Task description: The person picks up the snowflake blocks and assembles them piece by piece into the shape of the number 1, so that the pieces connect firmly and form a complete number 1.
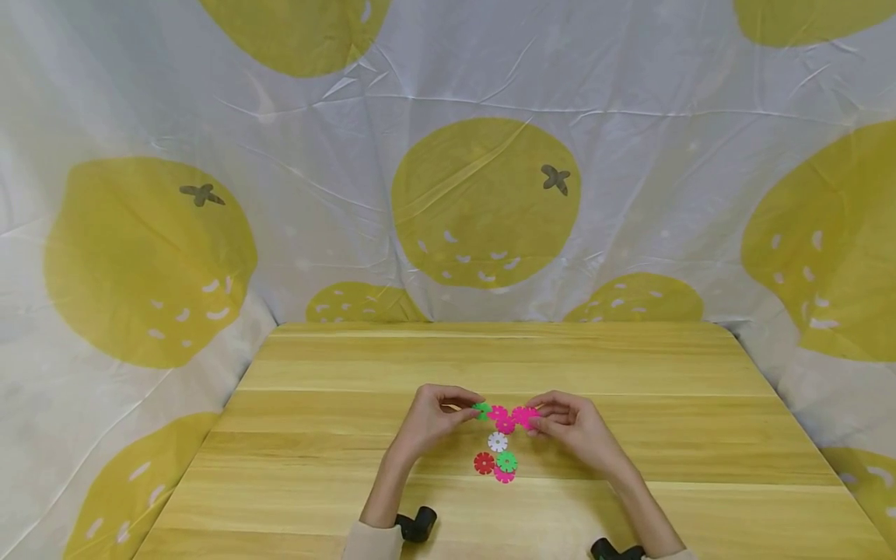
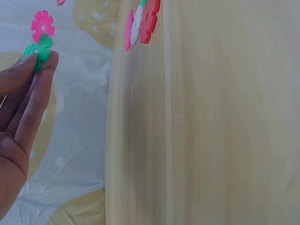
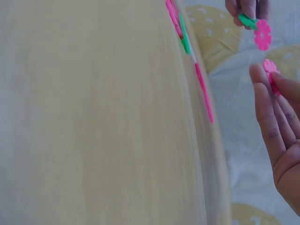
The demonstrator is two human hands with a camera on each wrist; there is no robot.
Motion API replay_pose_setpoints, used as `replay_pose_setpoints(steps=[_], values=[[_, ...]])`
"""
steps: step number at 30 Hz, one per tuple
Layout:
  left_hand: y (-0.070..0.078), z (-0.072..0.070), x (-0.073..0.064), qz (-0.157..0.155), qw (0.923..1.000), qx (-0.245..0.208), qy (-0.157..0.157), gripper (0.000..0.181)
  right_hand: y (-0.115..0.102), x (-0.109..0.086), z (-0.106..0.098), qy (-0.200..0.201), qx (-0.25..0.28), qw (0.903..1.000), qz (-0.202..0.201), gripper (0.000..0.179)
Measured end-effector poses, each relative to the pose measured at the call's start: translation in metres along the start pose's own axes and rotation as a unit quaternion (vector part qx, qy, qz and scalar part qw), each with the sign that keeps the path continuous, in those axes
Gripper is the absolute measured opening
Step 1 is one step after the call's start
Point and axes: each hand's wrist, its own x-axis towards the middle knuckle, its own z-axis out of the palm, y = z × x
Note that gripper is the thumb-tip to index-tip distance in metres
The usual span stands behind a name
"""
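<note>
The left hand pinches a green disc; the right hand pinches a pink disc. A white disc and red disc lie on the tabletop.

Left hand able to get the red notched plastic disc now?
Probably not: left hand pinches a green notched plastic disc. Otherwise the way looks free; the red disc looks uncovered nearby.

Right fingers pinch pink plastic near the left fingers, which grip 1 green disc touching 1 pink disc.
</note>
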Motion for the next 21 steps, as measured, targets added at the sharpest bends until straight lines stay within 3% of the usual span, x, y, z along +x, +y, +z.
replay_pose_setpoints(steps=[7,21], values=[[-0.001,0.002,0.001,0.003,0.9999,-0.012,-0.003,0.013,-0.004,0.001,0.01,0.022,0.037,0.999,-0.014,0.031],[0.001,0.006,0.002,-0.002,0.9997,-0.02,-0.012,0.014,-0.005,0.001,0.017,0.055,0.007,0.9982,-0.02,0.028]])
